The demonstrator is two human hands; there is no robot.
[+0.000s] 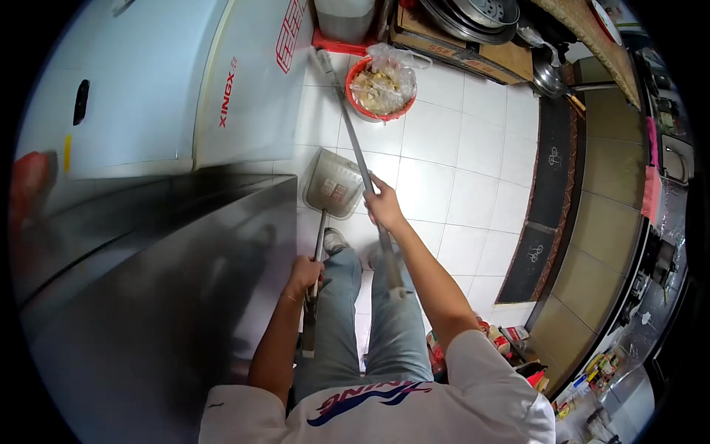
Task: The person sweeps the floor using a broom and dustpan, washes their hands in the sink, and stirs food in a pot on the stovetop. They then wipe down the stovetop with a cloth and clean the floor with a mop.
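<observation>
My left hand (305,275) is closed around the handle of a long-handled dustpan (314,181). The translucent grey pan lies on the tiled floor ahead of my shoes. In my right hand (382,205) I grip the grey pole of what looks like a broom (353,133). Its pole slants from above my right thigh toward the fridge corner. The narrow far end is too small to make out clearly. Near that end stands a red-rimmed bin (383,117) with a plastic bag and food scraps inside.
A white fridge (251,96) and a shiny metal panel (170,311) stand close on my left. Cardboard boxes (458,52) with metal pans are at the back. A dark mat (543,163) runs along the tiled counter base (599,222) on the right.
</observation>
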